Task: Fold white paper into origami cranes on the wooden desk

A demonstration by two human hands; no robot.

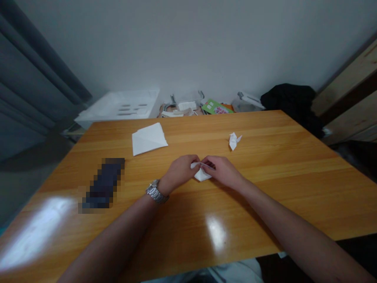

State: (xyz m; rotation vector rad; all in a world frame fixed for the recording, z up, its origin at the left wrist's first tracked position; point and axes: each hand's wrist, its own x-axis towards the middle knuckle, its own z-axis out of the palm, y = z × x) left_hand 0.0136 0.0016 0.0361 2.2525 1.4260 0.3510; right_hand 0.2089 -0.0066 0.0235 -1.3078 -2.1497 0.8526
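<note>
Near the middle of the wooden table, a small folded piece of white paper (pixel 202 175) is pinched between my two hands. My left hand (pixel 183 168), with a metal watch (pixel 156 192) on its wrist, grips the paper's left side between thumb and fingers. On the other side, my right hand (pixel 224 169) holds the upper right edge, its thumb close to the left one. The fingertips behind the paper are partly hidden. Farther back and to the right stands a folded white paper figure (pixel 234 141) with pointed ends, apart from both hands.
A stack of white paper sheets (pixel 149 138) lies at the back left of the table (pixel 265 157). A dark pixelated rectangle (pixel 104 184) is at the left. Behind the table's far edge are a white foam tray (pixel 118 104), a green booklet (pixel 216 107) and black cloth (pixel 290 100).
</note>
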